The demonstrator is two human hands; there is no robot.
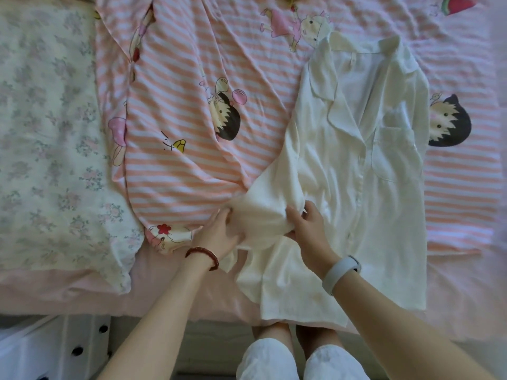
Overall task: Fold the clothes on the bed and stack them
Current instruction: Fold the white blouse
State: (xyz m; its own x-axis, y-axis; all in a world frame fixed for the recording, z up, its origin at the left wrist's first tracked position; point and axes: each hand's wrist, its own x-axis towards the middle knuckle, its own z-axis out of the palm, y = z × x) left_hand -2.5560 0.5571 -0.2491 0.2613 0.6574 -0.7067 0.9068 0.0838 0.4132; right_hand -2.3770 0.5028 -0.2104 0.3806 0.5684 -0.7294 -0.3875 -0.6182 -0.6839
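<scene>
Lengthwise, white shirt (365,160), collar away, sleeve seemingly in both hands' grip.

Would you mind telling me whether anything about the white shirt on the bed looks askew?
Yes: the white shirt lies flat except its one sleeve, bunched where the left hand and right hand hold it.

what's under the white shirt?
The white shirt lies on the striped sheet, which shows round its edges; a cartoon print is partly covered at its right side. Both hands, left and right, grip its bunched sleeve. Anything else beneath is hidden.
</scene>
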